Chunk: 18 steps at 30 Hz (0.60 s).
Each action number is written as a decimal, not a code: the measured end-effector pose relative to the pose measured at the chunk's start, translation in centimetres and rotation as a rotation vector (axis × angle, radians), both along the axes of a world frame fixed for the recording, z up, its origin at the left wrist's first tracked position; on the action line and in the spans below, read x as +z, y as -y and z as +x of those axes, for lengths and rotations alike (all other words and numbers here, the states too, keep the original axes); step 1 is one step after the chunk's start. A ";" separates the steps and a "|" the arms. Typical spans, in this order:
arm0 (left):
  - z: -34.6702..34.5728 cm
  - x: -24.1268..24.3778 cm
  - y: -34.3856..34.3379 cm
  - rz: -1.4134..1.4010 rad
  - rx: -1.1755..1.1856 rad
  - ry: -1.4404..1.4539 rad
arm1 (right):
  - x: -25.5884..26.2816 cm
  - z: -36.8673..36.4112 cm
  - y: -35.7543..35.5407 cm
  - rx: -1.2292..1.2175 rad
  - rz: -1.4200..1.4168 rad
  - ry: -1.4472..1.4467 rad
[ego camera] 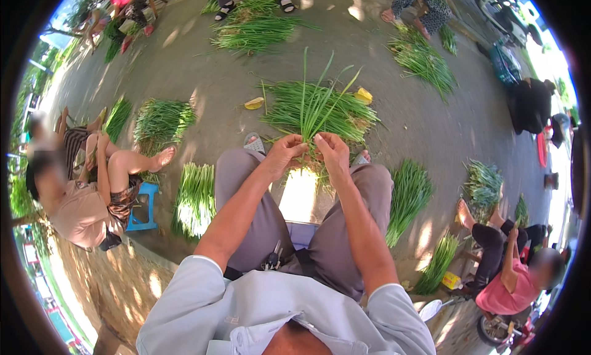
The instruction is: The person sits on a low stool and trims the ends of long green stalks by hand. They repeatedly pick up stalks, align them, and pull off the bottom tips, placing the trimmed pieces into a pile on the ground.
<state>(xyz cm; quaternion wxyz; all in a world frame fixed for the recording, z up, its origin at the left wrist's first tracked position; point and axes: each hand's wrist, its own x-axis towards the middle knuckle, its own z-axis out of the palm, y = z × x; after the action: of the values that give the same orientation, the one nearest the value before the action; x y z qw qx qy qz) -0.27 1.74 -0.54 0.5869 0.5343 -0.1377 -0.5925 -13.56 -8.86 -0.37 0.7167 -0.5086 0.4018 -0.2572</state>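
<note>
Between my knees, both hands are on a small bunch of long green leafy stalks (314,111), which look like garlic chives. My left hand (287,154) pinches the lower end of the bunch between thumb and fingers. At its right side, my right hand (333,154) has thumb and fingertips closed on the stalks' base. The leaf tips fan out away from me. Beyond my hands a loose pile of the same stalks (341,108) lies on the pavement, with tangled, dry-looking bits at its near edge. Fingers partly hide the base of the bunch.
A neat stack of stalks (195,200) lies by my left leg and another stack (409,200) by my right. People sit around with their own piles, one beside a blue plastic stool (144,207). Yellow leaves (254,103) lie on the ground. A yellow container (451,280) stands at right.
</note>
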 end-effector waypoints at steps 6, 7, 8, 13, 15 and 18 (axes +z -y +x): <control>-0.6 0.2 0.0 0.036 -0.016 -0.010 | -0.6 -0.6 1.1 -0.068 0.047 0.023; -0.6 0.3 0.0 0.039 -0.029 -0.007 | -0.6 -0.7 1.2 -0.079 0.062 0.030; -0.5 0.4 0.0 0.041 -0.042 -0.004 | -0.6 -0.7 1.3 -0.090 0.077 0.036; -0.4 0.4 -0.2 0.057 -0.060 0.029 | -0.4 -0.5 1.4 -0.105 0.121 0.048; -0.4 0.2 -0.2 0.073 -0.069 0.068 | -0.4 -0.5 1.4 -0.092 0.127 0.047; -0.4 0.1 -0.4 0.073 -0.091 0.080 | -0.2 -0.7 1.4 -0.085 0.119 0.075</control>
<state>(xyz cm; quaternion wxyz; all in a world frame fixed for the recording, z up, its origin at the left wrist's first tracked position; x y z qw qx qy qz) -0.65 2.13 -0.43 0.5337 0.5715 -0.1635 -0.6015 -14.22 -10.21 -0.60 0.7485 -0.4376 0.4105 -0.2823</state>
